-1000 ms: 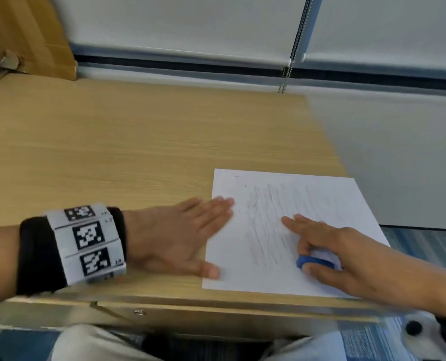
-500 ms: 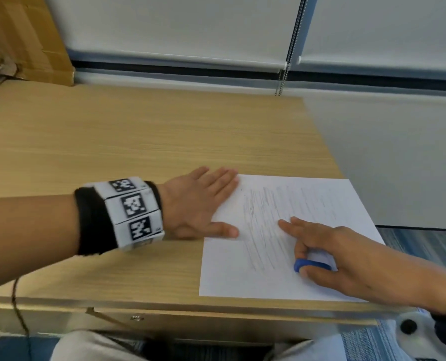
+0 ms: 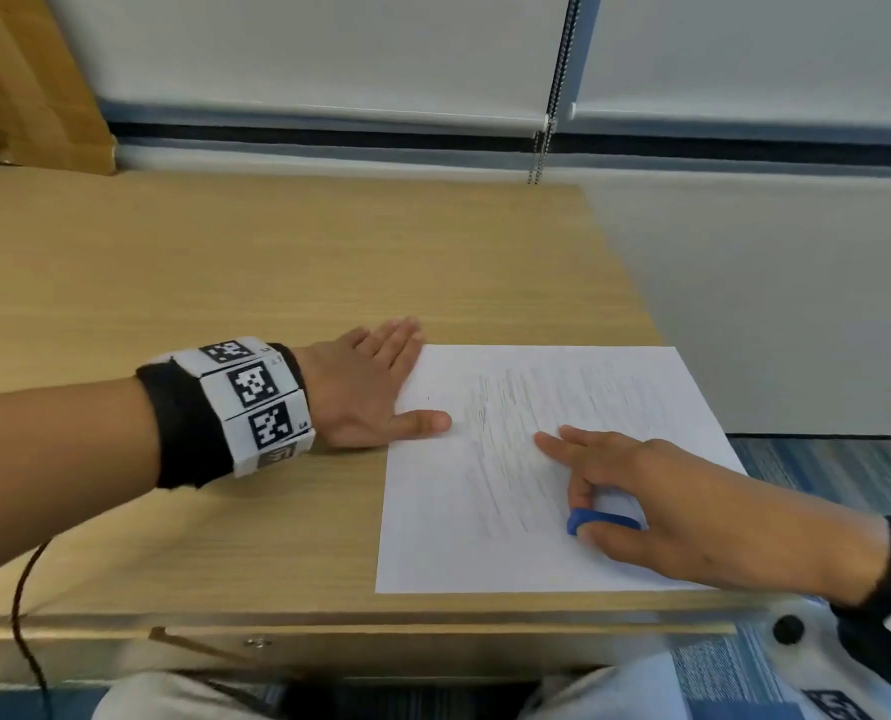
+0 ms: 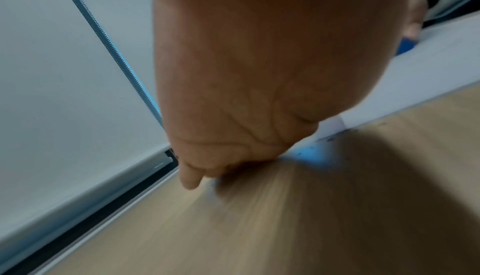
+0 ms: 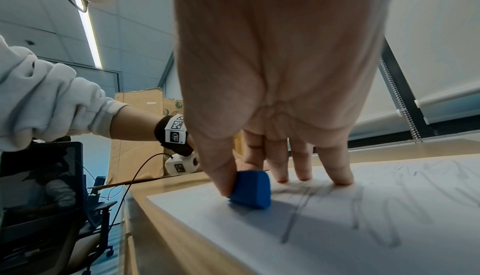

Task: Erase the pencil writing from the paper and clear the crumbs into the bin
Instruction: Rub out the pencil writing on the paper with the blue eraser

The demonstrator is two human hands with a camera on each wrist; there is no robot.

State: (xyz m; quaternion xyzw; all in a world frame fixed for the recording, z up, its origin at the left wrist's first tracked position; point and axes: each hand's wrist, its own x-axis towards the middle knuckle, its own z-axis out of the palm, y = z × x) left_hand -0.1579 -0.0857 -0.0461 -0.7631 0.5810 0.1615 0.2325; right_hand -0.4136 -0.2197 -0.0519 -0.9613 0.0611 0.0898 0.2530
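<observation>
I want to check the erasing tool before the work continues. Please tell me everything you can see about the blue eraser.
The blue eraser is a small, solid blue block with rounded edges and a matte, rubber-like look. It stands on the white paper, near the sheet's front edge, beside grey pencil strokes. The right hand pinches it between thumb and index finger, while the other fingertips rest on the sheet. The fingers cover much of it in the head view. No crumbs can be made out around it.

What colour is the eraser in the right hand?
Blue; the eraser shows best in the right wrist view.
</observation>
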